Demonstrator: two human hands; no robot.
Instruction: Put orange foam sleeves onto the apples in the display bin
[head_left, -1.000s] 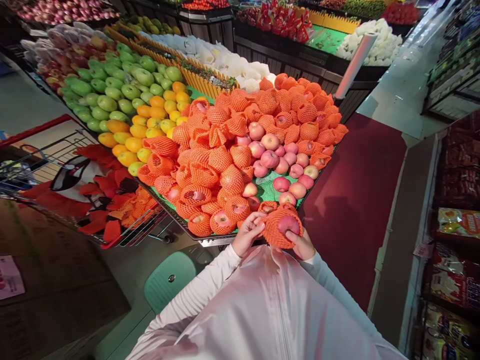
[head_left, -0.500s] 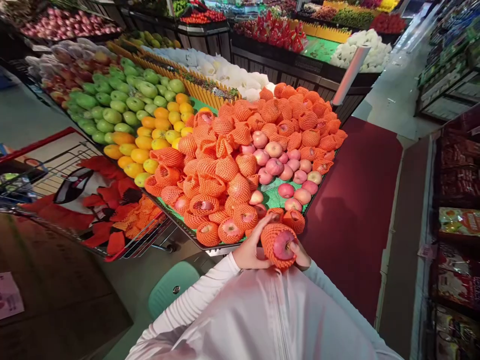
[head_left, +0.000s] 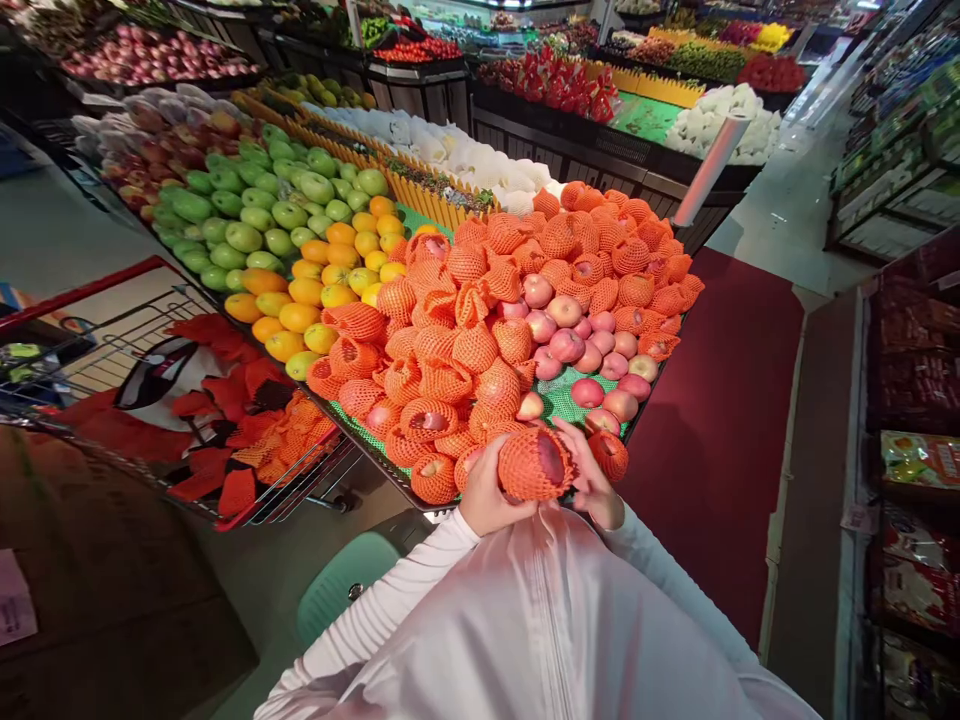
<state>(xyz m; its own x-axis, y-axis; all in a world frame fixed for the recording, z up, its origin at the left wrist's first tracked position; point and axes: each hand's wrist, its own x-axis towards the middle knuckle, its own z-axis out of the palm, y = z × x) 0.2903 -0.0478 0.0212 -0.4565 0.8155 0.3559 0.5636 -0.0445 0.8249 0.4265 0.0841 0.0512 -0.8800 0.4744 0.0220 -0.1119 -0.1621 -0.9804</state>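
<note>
In front of my chest is an apple [head_left: 553, 455] partly sleeved in an orange foam net [head_left: 523, 464]; its red skin shows at the right end. My left hand [head_left: 482, 492] is closed around the netted left side. At the bare end, the bent fingers and thumb of my right hand [head_left: 598, 483] hold the apple and the net's rim. Just beyond lies a heap of netted apples [head_left: 472, 345], with bare pink apples [head_left: 568, 346] to its right on a green mat [head_left: 556, 400].
Oranges [head_left: 300, 317] and green fruit [head_left: 259, 215] fill the stand's left side. A shopping cart [head_left: 247, 510] with red cloth and orange nets stands at left. Near my left elbow is a green stool [head_left: 341, 580]. Packaged goods [head_left: 919, 460] line a shelf at right.
The apple has turned, its bare end now facing right instead of toward me, and moved slightly left and up. My right hand has shifted from its front to its right end. The view tilted slightly.
</note>
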